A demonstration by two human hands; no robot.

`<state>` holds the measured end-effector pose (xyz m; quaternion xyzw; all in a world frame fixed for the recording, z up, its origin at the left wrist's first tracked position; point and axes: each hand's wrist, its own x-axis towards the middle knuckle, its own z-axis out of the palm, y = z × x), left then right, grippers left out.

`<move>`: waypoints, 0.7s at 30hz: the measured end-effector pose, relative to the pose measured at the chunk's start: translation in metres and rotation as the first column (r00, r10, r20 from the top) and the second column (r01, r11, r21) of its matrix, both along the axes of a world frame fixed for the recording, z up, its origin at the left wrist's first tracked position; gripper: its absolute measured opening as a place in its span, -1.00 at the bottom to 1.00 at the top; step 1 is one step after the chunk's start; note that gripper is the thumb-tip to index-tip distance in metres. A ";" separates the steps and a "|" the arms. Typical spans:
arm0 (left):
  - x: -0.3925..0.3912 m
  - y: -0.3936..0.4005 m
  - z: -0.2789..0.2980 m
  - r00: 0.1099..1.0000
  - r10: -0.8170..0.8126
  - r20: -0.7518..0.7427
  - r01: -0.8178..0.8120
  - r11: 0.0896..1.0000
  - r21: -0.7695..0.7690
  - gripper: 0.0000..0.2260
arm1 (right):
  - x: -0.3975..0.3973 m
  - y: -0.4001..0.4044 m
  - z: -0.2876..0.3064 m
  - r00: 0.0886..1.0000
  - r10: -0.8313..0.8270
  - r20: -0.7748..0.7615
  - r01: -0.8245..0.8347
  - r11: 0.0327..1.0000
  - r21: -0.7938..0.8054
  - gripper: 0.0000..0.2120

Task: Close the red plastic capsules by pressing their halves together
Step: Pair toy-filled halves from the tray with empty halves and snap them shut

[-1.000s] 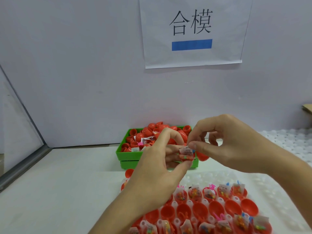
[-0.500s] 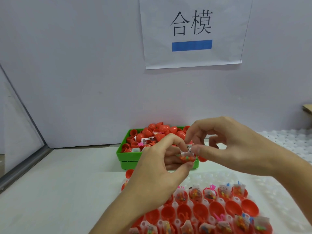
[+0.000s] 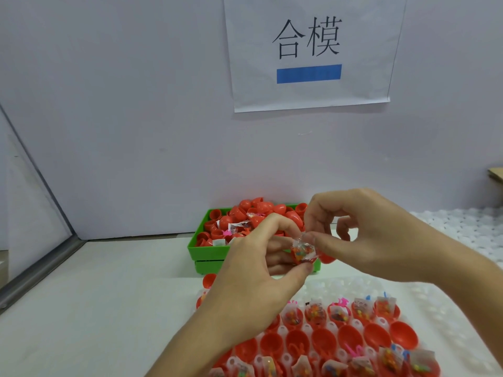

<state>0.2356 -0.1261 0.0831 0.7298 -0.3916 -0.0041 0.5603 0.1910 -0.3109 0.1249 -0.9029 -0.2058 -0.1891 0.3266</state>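
My left hand grips a red capsule half in mid-air, with a small clear packet of coloured bits sticking out of it. The thumb and forefinger of my right hand pinch the packet's top corner. A second red half peeks out under my right palm. Below, a clear tray carries rows of open red capsule halves, several with packets in them.
A green bin heaped with red capsules stands against the back wall, behind my hands. White bubble sheeting covers the table at right. A paper sign hangs on the wall. A metal rail runs along the left.
Both hands have sunk slightly with the capsule half. My right fingers have shifted on the packet, which now stands more clearly out of the half.
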 end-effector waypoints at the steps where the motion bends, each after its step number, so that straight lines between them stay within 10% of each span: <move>1: 0.000 0.000 0.000 1.000 -0.002 -0.007 0.002 1.000 -0.004 -0.69 | 0.000 0.000 0.000 1.000 -0.001 0.002 0.001 1.000 -0.005 -0.86; 21: 0.001 0.001 0.002 0.998 0.048 -0.032 -0.048 0.999 -0.006 -0.76 | 0.005 -0.002 -0.001 0.997 -0.018 0.071 0.022 0.998 -0.055 -0.84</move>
